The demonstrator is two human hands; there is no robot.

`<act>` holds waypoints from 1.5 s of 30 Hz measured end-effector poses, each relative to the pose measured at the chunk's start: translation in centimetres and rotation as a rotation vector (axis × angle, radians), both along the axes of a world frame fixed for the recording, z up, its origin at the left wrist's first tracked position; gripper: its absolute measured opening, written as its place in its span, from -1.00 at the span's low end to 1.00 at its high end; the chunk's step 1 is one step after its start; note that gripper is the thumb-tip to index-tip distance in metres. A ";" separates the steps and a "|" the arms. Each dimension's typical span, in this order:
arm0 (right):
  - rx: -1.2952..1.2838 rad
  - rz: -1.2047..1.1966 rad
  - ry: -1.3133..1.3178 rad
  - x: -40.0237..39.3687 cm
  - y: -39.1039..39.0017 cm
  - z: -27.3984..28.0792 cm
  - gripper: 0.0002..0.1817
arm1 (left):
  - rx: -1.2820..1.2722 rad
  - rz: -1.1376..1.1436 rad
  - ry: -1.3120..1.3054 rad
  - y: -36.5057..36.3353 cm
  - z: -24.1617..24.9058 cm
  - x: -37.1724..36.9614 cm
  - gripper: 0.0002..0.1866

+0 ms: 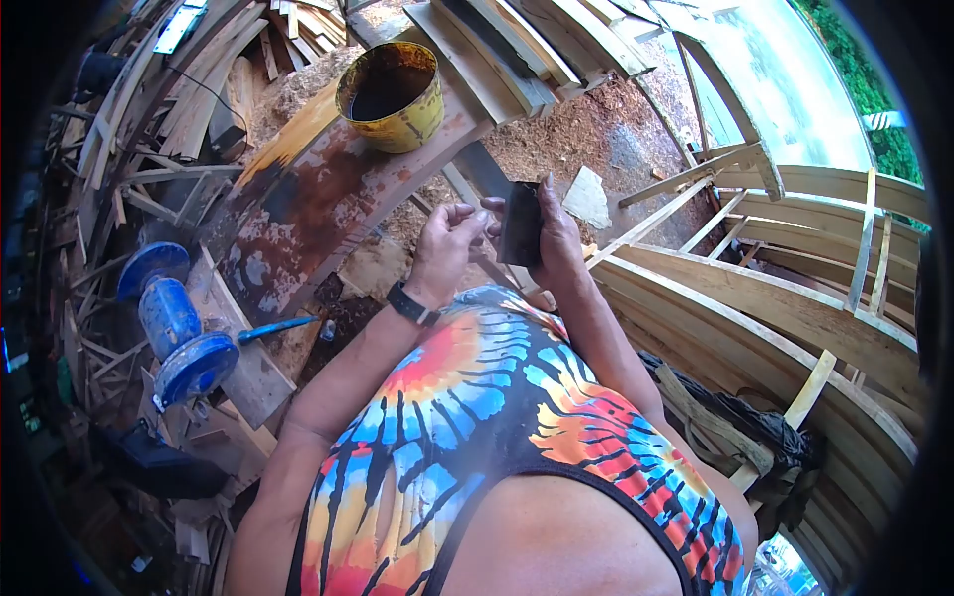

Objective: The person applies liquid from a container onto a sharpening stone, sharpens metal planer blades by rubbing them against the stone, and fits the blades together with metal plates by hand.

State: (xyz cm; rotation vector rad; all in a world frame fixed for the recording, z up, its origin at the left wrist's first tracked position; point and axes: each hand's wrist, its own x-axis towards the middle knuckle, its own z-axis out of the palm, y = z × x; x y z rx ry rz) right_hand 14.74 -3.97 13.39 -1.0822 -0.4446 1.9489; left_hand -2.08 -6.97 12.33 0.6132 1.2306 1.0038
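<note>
Left of the hands, a blue bench grinder [177, 328] sat on planks. The left hand [444, 248], its grip pinched at the edge of a dark flat piece [520, 223], steadied it; the right hand [556, 238] clasped it upright for inspection, below the yellow paint can [393, 96].

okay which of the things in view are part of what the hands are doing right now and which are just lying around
In hand: dark flat piece, gripped by right hand, with left hand touching its edge.

Lying about: yellow can, blue bench grinder, sawdust, planks, curved wooden frame.
</note>
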 end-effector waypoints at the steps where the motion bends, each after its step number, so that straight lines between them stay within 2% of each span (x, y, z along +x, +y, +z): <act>1: -0.021 0.048 0.018 0.2 0.1 0.0 -0.42 | -0.037 -0.010 -0.060 0.1 -0.2 -0.3 -0.70; 3: 0.015 0.067 -0.127 -0.1 -0.3 0.5 -0.53 | -0.110 -0.029 -0.182 0.3 -0.7 -0.7 -0.70; 7: 0.153 0.064 -0.265 -0.5 -0.2 -1.9 -0.62 | -0.086 -0.059 -0.159 0.1 -1.7 -0.2 -0.72; 8: 0.159 0.095 -0.260 -0.4 -0.1 -2.5 -0.54 | -0.098 -0.064 -0.176 0.1 -2.0 -0.1 -0.72; 11: 0.185 -0.034 -0.304 -2.0 -0.3 -1.7 -0.47 | -0.121 -0.067 -0.238 -0.1 -2.3 0.0 -0.77; 12: 0.203 -0.013 -0.313 -1.8 -0.2 -2.1 -0.40 | -0.105 -0.064 -0.229 -0.1 -2.7 0.1 -0.78; 17: 0.392 0.176 -0.621 -1.5 -0.2 -1.5 -0.31 | 0.002 -0.026 -0.196 -0.2 -5.6 -0.5 -0.83; 19: 0.498 0.224 -0.713 -1.5 -0.4 -1.3 -0.32 | -0.043 0.012 -0.276 0.0 -4.2 -0.5 -0.85; 21: 0.467 0.180 -0.660 -1.6 -0.2 -1.3 -0.33 | -0.014 0.024 -0.280 0.2 -4.6 -0.3 -0.85; 24: 0.438 0.088 -0.653 -1.3 0.2 -2.3 -0.36 | 0.130 0.061 0.078 0.4 -4.1 -0.5 -0.82; 27: 0.359 -0.093 -0.566 -1.0 0.6 -2.1 -0.41 | 0.132 0.269 -0.175 1.5 -2.5 -1.2 -0.80; 31: 0.331 -0.079 -0.385 -1.1 1.1 -1.9 -0.42 | 0.112 0.152 -0.246 2.1 -2.1 -2.3 -0.80; 35: 0.299 -0.049 -0.287 -1.4 1.7 -1.9 -0.56 | 0.081 0.024 -0.174 1.3 -1.9 -2.0 -0.74; 39: 0.384 0.076 -0.514 -1.7 1.9 -1.9 -0.57 | 0.097 0.007 -0.205 0.9 -3.0 -2.7 -0.69; 42: 0.331 0.146 -0.521 -2.3 1.9 -1.2 -0.56 | 0.141 0.007 -0.178 0.6 -3.3 -3.5 -0.66; 45: 0.320 0.227 -0.578 -3.4 2.0 -1.6 -0.56 | 0.123 0.042 -0.258 -0.3 -3.4 -4.4 -0.64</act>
